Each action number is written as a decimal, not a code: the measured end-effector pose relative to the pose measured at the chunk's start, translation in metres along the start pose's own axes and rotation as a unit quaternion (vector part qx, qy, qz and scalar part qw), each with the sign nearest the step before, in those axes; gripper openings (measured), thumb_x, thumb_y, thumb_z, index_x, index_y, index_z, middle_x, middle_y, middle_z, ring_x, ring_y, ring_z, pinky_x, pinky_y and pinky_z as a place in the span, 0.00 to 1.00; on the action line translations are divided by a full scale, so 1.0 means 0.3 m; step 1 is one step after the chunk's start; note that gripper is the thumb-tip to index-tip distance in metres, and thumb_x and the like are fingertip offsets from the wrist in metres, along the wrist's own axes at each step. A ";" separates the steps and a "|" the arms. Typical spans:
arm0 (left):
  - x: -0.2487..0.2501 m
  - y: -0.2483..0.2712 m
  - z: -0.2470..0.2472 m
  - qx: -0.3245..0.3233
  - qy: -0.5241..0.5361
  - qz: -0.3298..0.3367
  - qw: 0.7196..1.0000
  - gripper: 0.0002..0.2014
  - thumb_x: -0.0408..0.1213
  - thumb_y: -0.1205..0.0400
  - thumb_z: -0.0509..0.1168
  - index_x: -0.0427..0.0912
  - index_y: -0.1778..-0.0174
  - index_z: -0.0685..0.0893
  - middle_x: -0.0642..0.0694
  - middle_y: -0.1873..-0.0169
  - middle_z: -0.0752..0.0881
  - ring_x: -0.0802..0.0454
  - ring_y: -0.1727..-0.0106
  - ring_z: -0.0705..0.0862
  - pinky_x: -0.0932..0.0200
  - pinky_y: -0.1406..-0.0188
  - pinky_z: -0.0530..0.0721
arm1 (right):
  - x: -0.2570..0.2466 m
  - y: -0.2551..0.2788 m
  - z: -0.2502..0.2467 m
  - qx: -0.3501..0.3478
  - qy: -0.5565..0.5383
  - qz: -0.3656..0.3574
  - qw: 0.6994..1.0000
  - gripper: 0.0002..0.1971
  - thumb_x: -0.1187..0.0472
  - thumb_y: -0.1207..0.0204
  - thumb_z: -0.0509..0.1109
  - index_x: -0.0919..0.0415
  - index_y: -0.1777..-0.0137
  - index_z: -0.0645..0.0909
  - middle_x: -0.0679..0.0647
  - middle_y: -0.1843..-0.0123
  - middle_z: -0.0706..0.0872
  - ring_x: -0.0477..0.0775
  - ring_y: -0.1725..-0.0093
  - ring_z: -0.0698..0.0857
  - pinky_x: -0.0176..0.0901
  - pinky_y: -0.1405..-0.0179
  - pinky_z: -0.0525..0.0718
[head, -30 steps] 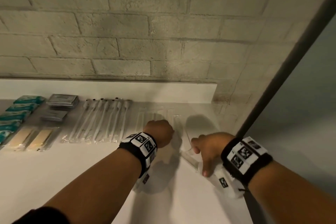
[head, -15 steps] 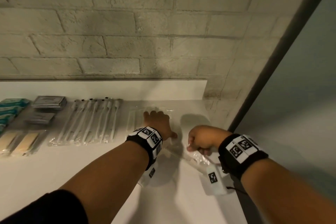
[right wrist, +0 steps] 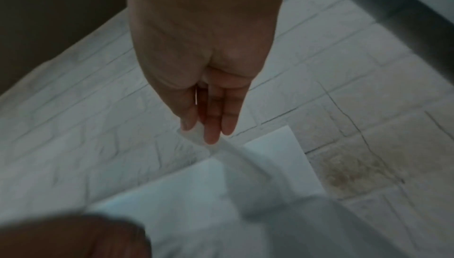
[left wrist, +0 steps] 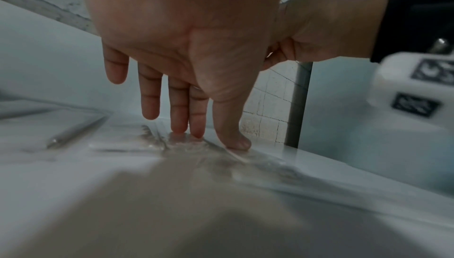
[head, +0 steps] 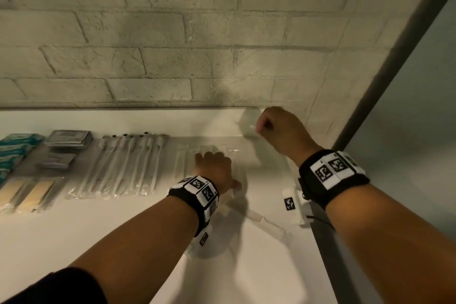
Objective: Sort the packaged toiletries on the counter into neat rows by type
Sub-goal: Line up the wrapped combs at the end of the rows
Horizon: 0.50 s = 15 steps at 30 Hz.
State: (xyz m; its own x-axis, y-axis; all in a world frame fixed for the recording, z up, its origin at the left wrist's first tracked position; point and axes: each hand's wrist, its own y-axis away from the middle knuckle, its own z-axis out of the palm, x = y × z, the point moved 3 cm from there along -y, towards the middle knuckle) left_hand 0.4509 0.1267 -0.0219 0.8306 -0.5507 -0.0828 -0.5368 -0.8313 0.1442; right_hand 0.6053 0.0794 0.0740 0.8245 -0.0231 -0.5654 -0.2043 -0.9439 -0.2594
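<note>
Clear plastic packets [head: 190,160] lie in a row on the white counter [head: 123,242]. My left hand [head: 212,163] rests on their right end; in the left wrist view its straight fingers [left wrist: 179,118] and thumb press a crinkled clear packet [left wrist: 152,143] flat. Near the brick wall my right hand [head: 264,128] is raised above the counter. It pinches a limp clear packet [head: 249,126] that hangs from its fingertips [right wrist: 211,136]. Another clear-wrapped white item [head: 259,219] lies slanted behind my left wrist.
Left of the clear packets lie wrapped white toothbrushes [head: 123,168], dark grey sachets [head: 66,138], teal packets [head: 14,148] and tan items in clear wrap [head: 27,195]. The counter ends at a dark frame [head: 370,106] on the right.
My right hand has lifted from the counter's front right up toward the wall, carrying the clear packet. My left hand has flattened onto the clear packets and stayed there.
</note>
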 end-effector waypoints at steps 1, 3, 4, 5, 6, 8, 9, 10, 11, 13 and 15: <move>0.001 -0.002 0.000 -0.001 -0.001 0.000 1.000 0.31 0.70 0.33 0.67 0.47 0.46 0.84 0.46 0.47 0.83 0.43 0.43 0.79 0.44 0.42 0.70 | -0.006 0.030 0.021 -0.033 0.083 -0.045 0.995 0.04 0.63 0.25 0.68 0.55 0.59 0.82 0.48 0.56 0.82 0.50 0.58 0.82 0.40 0.58 0.78; 0.002 -0.003 0.000 -0.003 0.001 -0.003 1.000 0.30 0.69 0.32 0.67 0.47 0.47 0.85 0.47 0.47 0.83 0.43 0.43 0.79 0.44 0.42 0.70 | 0.013 0.101 0.076 -0.140 0.174 -0.077 0.972 0.03 0.62 0.24 0.68 0.55 0.55 0.84 0.50 0.51 0.84 0.53 0.53 0.84 0.43 0.55 0.79; 0.003 -0.004 0.000 -0.004 0.002 -0.005 1.000 0.30 0.69 0.32 0.67 0.48 0.47 0.85 0.47 0.47 0.83 0.43 0.43 0.79 0.44 0.41 0.70 | 0.032 0.139 0.103 -0.198 0.197 -0.071 0.957 0.04 0.62 0.25 0.69 0.55 0.54 0.85 0.49 0.48 0.83 0.53 0.52 0.84 0.41 0.55 0.77; 0.004 -0.005 0.000 -0.005 0.003 -0.007 1.000 0.30 0.69 0.31 0.67 0.48 0.47 0.85 0.47 0.47 0.83 0.43 0.43 0.79 0.44 0.41 0.69 | 0.049 0.171 0.121 -0.244 0.206 -0.055 0.946 0.05 0.62 0.25 0.71 0.54 0.52 0.85 0.47 0.48 0.82 0.52 0.50 0.83 0.38 0.56 0.74; 0.005 -0.005 -0.001 -0.006 0.003 -0.009 1.000 0.29 0.69 0.31 0.67 0.48 0.47 0.85 0.47 0.47 0.83 0.43 0.43 0.79 0.44 0.41 0.69 | 0.060 0.196 0.130 -0.265 0.199 -0.032 0.943 0.05 0.61 0.26 0.72 0.54 0.51 0.85 0.44 0.48 0.80 0.50 0.50 0.83 0.37 0.57 0.72; 0.006 -0.009 0.000 -0.005 0.003 -0.014 1.000 0.30 0.69 0.31 0.67 0.48 0.47 0.85 0.47 0.47 0.83 0.43 0.42 0.79 0.44 0.40 0.69 | 0.048 0.240 0.131 -0.270 0.164 0.021 0.948 0.08 0.54 0.28 0.75 0.55 0.52 0.84 0.42 0.52 0.80 0.49 0.53 0.83 0.38 0.58 0.75; 0.006 -0.011 0.000 -0.005 0.003 -0.016 1.000 0.30 0.69 0.31 0.67 0.47 0.47 0.85 0.47 0.47 0.83 0.43 0.42 0.79 0.44 0.39 0.69 | 0.035 0.261 0.138 -0.282 0.161 0.039 0.945 0.12 0.49 0.29 0.76 0.56 0.52 0.84 0.45 0.53 0.83 0.49 0.54 0.84 0.40 0.58 0.78; 0.005 -0.011 0.001 -0.005 0.003 -0.018 1.000 0.30 0.69 0.31 0.66 0.47 0.46 0.85 0.47 0.46 0.83 0.43 0.41 0.79 0.43 0.39 0.69 | 0.019 0.284 0.153 -0.308 0.178 0.046 0.934 0.18 0.44 0.30 0.76 0.57 0.50 0.83 0.48 0.53 0.85 0.50 0.53 0.84 0.43 0.55 0.81; 0.006 -0.012 0.002 -0.005 0.004 -0.020 1.000 0.29 0.69 0.31 0.66 0.47 0.47 0.85 0.47 0.46 0.83 0.43 0.41 0.79 0.43 0.39 0.69 | 0.003 0.310 0.171 -0.333 0.202 0.049 0.920 0.22 0.41 0.31 0.76 0.58 0.47 0.82 0.50 0.50 0.85 0.52 0.51 0.84 0.45 0.52 0.82; 0.007 -0.013 0.001 -0.006 0.003 -0.021 1.000 0.29 0.69 0.31 0.66 0.48 0.47 0.85 0.47 0.46 0.83 0.43 0.41 0.79 0.43 0.39 0.69 | -0.017 0.347 0.205 -0.353 0.216 0.067 0.908 0.27 0.43 0.32 0.77 0.59 0.39 0.78 0.52 0.44 0.84 0.55 0.44 0.83 0.47 0.47 0.81; 0.007 -0.012 0.001 -0.006 0.003 -0.021 1.000 0.29 0.69 0.30 0.65 0.48 0.47 0.85 0.47 0.46 0.83 0.43 0.40 0.79 0.43 0.38 0.68 | -0.025 0.355 0.227 -0.356 0.211 0.090 0.906 0.27 0.48 0.31 0.77 0.60 0.36 0.76 0.54 0.41 0.83 0.57 0.41 0.83 0.48 0.45 0.82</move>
State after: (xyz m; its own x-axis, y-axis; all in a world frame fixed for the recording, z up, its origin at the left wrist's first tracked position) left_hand 0.4545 0.1286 -0.0228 0.8535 -0.5144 -0.0837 -0.4991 -0.8530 0.1530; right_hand 0.5415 0.0015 -0.0027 0.9707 -0.1789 -0.1605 -0.0859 -0.8820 0.4634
